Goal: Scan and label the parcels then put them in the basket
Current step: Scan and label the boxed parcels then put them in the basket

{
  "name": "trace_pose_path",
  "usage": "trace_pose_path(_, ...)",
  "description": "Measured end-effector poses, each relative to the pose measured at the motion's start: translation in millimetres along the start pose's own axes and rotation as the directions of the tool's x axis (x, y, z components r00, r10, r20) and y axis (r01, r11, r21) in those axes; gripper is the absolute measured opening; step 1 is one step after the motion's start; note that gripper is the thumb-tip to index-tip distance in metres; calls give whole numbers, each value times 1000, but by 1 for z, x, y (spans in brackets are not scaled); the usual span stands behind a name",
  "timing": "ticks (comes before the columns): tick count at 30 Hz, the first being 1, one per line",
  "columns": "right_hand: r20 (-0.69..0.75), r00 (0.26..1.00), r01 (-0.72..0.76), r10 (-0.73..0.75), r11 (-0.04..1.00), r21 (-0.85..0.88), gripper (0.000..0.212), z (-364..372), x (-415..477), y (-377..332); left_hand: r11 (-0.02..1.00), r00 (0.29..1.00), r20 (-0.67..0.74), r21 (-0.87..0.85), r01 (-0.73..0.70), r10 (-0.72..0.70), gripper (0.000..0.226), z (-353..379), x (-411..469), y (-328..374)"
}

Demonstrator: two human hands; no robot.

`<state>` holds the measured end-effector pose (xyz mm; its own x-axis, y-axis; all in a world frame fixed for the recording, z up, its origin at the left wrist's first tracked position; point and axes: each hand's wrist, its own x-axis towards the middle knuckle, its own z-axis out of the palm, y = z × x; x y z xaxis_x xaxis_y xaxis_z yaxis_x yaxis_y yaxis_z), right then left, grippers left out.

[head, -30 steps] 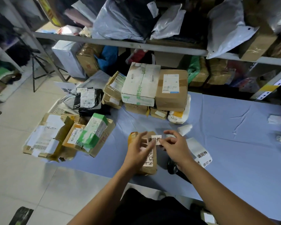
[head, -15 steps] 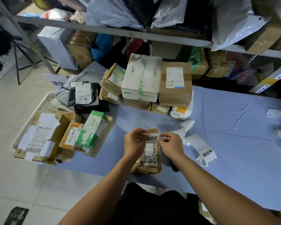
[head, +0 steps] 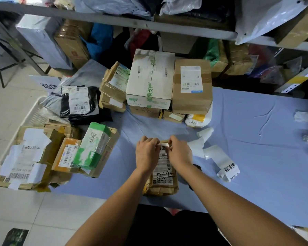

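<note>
Both hands (head: 147, 153) (head: 180, 153) pinch a label (head: 164, 145) against a parcel (head: 163, 176) on the blue table (head: 247, 139) beneath shelves (head: 167, 27).

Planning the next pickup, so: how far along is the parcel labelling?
Done: several parcels lie in the white basket. In hand: left hand and right hand pinch a small sticker against the brown parcel on the blue table. Left: move it to the basket, then work through the stack of boxes behind.
</note>
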<state>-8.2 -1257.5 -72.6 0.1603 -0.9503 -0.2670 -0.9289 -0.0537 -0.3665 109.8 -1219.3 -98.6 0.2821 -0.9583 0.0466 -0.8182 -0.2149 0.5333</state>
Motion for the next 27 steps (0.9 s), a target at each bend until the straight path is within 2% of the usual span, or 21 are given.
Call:
trace_pose_path(2,13,1000,29,-28,994,-106,8,-2,0,-1,997,999,-25,67,-23,25,13,4,0,-2)
trace_pose_path(4,15,999,45,-43,991,-125,8,-1,0,2,996,998,-58,81,-23,28,10,6,1,-6)
trace_pose_path(7,39,997,63,-63,998,13,17,3,-4,12,985,988,23,68,-157,156,4,6,3,-15)
trace_pose_path(10,60,996,64,-72,991,121,24,8,-7,23,970,972,135,122,-210,193,17,0,3,-19)
trace_pose_path(12,62,997,23,-36,979,205,30,8,-11,27,984,983,130,104,-144,130,13,-1,1,-21)
trace_pose_path(15,58,996,-78,62,940,331,37,7,-18,30,999,996,68,-2,53,-53,10,-4,-7,-22)
trace_pose_path(17,102,988,-148,118,916,374,39,4,-23,31,970,979,22,-134,203,-201,23,-11,-17,-19)
trace_pose_path(19,179,977,-175,112,904,389,35,-1,-29,32,918,943,11,-223,327,-333,48,-20,-31,-16)
trace_pose_path(21,271,960,-174,70,908,382,29,-3,-35,36,873,902,57,-231,428,-427,61,-27,-46,-16)
trace_pose_path(23,351,936,-173,35,912,373,28,-2,-42,40,839,861,138,-194,509,-490,58,-31,-60,-12)
trace_pose_path(25,359,933,-145,-5,910,389,29,1,-47,44,799,827,233,-225,558,-512,56,-29,-72,-10)
trace_pose_path(27,337,941,-126,-31,891,435,26,0,-53,44,773,809,292,-258,580,-510,63,-28,-83,-6)
